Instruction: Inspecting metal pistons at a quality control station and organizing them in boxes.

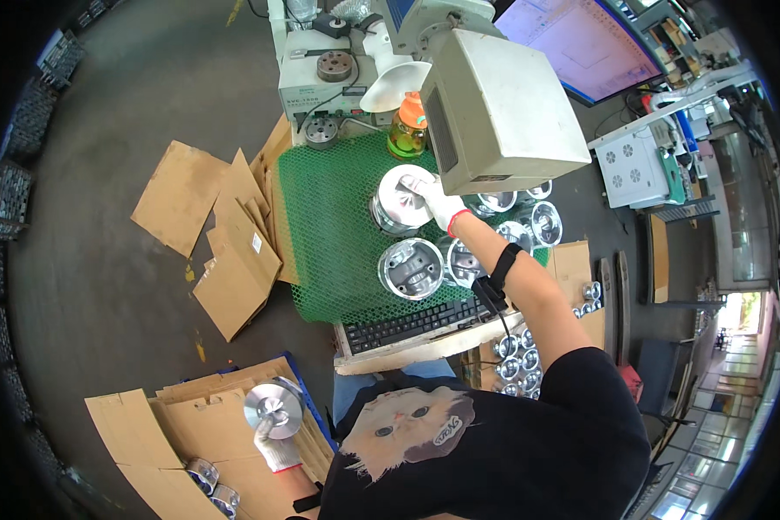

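Both my hands wear white gloves with red cuffs. At the lower left, my left hand [277,452] grips a silver metal piston [273,401], holding it over an open cardboard box [160,438]. My right hand [440,206] reaches onto the green mesh mat [321,234], its fingers over the round top of another piston [399,201], closed at its right side. Nearer me on the mat, a piston [412,269] lies with its hollow side up. Beside it, partly behind my right forearm, is another piston [464,263]. Several more pistons [542,224] stand to the right.
A large beige box-shaped housing [516,113] overhangs the mat beside my right hand. Behind stand an orange-capped bottle [408,127] and a lamp [396,85]. A keyboard [416,324] lies at the near edge. Flattened cardboard [237,260] is on the left; more pistons [518,364] sit lower right.
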`<state>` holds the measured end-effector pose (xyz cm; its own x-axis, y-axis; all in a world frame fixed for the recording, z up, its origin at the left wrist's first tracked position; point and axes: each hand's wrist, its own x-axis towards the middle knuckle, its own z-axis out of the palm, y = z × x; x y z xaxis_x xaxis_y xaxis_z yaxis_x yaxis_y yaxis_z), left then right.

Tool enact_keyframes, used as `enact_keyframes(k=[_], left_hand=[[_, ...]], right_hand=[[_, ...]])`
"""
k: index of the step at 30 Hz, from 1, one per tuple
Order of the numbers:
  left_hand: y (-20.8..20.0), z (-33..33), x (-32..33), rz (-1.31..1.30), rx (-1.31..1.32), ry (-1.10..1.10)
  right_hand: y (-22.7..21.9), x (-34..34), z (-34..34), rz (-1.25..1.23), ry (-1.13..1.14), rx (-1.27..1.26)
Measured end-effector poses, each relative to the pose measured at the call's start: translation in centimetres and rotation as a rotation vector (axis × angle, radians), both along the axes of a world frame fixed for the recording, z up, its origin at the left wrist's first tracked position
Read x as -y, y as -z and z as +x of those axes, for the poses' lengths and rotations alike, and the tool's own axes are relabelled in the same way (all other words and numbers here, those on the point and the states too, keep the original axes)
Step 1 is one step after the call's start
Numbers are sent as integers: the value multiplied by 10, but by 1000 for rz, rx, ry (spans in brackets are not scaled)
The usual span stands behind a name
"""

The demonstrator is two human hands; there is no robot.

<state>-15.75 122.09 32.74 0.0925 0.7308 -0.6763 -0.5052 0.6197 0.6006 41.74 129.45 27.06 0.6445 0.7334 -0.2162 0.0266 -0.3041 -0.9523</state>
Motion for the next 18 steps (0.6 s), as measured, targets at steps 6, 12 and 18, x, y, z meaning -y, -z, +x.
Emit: enact_keyframes(k=[6, 12, 18], left_hand=[[16, 48, -7, 16, 93, 62], [17, 61, -42, 121, 347, 211], [3, 64, -75, 154, 325, 254]], right_hand=[[-108, -10, -38, -725, -354, 564], [-142, 13, -82, -60, -480, 1255], [-123, 8, -98, -122, -340, 1263]])
